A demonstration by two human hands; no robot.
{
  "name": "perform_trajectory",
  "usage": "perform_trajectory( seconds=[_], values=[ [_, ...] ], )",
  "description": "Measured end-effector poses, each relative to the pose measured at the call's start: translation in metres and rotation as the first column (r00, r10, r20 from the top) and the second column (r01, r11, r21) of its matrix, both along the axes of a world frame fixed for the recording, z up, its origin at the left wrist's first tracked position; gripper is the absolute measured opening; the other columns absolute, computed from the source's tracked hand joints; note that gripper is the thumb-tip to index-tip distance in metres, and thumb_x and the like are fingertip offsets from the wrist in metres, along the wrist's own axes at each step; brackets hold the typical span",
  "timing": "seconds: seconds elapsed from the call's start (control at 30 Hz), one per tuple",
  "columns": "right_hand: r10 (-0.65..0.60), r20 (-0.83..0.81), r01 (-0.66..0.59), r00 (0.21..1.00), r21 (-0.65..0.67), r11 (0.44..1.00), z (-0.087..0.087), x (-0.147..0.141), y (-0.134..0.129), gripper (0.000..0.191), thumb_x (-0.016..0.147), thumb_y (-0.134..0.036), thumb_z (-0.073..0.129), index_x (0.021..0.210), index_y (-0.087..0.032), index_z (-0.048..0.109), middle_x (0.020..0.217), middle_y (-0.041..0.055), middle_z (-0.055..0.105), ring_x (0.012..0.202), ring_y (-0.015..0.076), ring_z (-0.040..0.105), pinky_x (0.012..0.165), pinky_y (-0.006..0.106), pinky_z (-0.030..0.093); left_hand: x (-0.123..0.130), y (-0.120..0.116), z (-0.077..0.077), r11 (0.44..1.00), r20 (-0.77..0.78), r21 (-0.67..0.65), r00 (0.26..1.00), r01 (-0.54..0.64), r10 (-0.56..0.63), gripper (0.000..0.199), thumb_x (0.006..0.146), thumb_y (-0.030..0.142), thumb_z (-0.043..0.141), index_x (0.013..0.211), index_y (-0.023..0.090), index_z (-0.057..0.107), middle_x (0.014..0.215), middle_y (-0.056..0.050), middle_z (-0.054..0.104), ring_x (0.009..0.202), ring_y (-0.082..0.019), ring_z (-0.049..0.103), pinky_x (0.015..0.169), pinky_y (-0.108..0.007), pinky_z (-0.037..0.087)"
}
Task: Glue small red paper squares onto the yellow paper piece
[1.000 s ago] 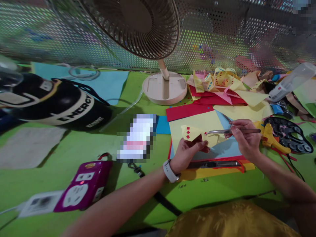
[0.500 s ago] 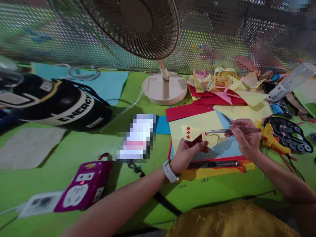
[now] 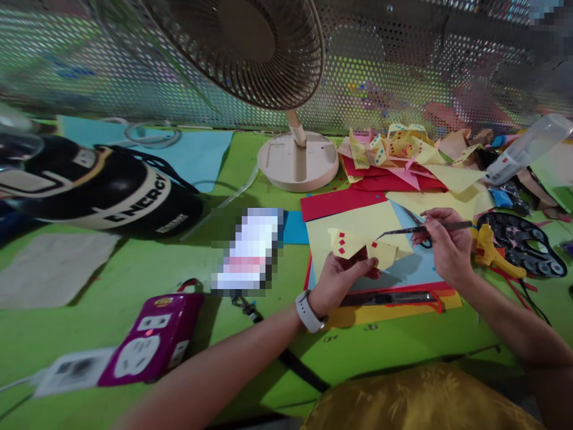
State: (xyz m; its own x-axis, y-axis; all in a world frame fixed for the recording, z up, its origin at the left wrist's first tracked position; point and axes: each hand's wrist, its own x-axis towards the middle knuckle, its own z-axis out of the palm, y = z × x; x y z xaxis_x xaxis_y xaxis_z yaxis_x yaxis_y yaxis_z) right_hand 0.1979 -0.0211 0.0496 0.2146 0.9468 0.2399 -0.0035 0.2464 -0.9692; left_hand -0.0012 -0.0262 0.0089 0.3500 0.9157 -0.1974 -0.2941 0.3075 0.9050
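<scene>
Just right of the frame's centre, the left hand (image 3: 336,282), with a white watch at the wrist, pinches a folded pale yellow paper piece with small red squares (image 3: 353,245) from below, its grip closed on the lower fold and lifting the paper just above the stacked coloured sheets. To its right, the right hand (image 3: 443,248) has its grip closed on thin metal tweezers (image 3: 421,229), which run leftward so their tip sits at the paper's top right edge. Whether the tip carries a small piece is too small to tell.

To do this step well, the left hand should hold the paper steady and fairly flat, while the tweezers come in slowly from the right and touch down lightly, judging by how fine the red squares are.

Room is tight on the right: a yellow hot glue gun (image 3: 490,251) lies just beside the right hand, with a black round paint palette (image 3: 521,242) beyond it. Below the hands a red-handled craft knife (image 3: 389,297) lies along the sheets' lower edge. Above, a pile of paper scraps (image 3: 403,152) and the beige fan base (image 3: 298,160) crowd the upper centre. The green surface (image 3: 134,263) has open room left of the sheets, before a purple power strip (image 3: 150,337) at lower left.
</scene>
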Motion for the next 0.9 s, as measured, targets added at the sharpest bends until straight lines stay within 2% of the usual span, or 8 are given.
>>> perform_trajectory(
  seconds=[0.1, 0.27, 0.7, 0.9],
  values=[
    [0.038, -0.081, -0.043, 0.996, -0.060, 0.997, -0.003, -0.001, 0.004, 0.014, 0.084, -0.034, 0.064, 0.090, -0.022, 0.059, 0.059, -0.0072, 0.061, 0.047, 0.0101, 0.061, 0.049, 0.024, 0.055, 0.000, 0.000, -0.001, 1.000, 0.007, 0.000, 1.000, 0.000, 0.000, 0.023, 0.068, 0.035, 0.078, 0.071, 0.014, 0.069, 0.061, -0.004, 0.071, 0.058, -0.020, 0.069, 0.061, -0.033, 0.061],
    [0.047, -0.145, -0.065, 0.988, -0.122, 0.990, -0.007, -0.004, 0.006, 0.013, 0.082, -0.032, 0.065, 0.087, -0.021, 0.060, 0.061, -0.0066, 0.061, 0.047, 0.0089, 0.060, 0.048, 0.022, 0.053, -0.001, 0.000, -0.002, 1.000, 0.018, 0.005, 1.000, 0.014, -0.014, 0.022, 0.070, 0.034, 0.078, 0.072, 0.014, 0.070, 0.061, -0.004, 0.071, 0.057, -0.019, 0.069, 0.062, -0.033, 0.061],
    [0.060, -0.217, -0.089, 0.974, -0.125, 0.988, -0.011, -0.003, 0.009, 0.013, 0.081, -0.030, 0.068, 0.086, -0.020, 0.062, 0.063, -0.0066, 0.063, 0.049, 0.0075, 0.061, 0.048, 0.020, 0.052, 0.000, -0.001, -0.002, 1.000, 0.084, 0.002, 0.996, 0.012, -0.012, 0.017, 0.070, 0.029, 0.078, 0.072, 0.015, 0.069, 0.061, -0.001, 0.069, 0.056, -0.016, 0.069, 0.058, -0.028, 0.061],
    [0.040, -0.227, -0.068, 0.973, -0.116, 0.991, -0.007, -0.004, 0.009, 0.016, 0.079, -0.033, 0.069, 0.085, -0.020, 0.062, 0.060, -0.0062, 0.062, 0.049, 0.0086, 0.061, 0.047, 0.021, 0.052, 0.000, 0.000, -0.002, 1.000, 0.093, 0.000, 0.995, 0.024, -0.024, 0.018, 0.071, 0.029, 0.078, 0.073, 0.014, 0.070, 0.061, -0.002, 0.071, 0.056, -0.016, 0.069, 0.058, -0.027, 0.061]
  ],
)
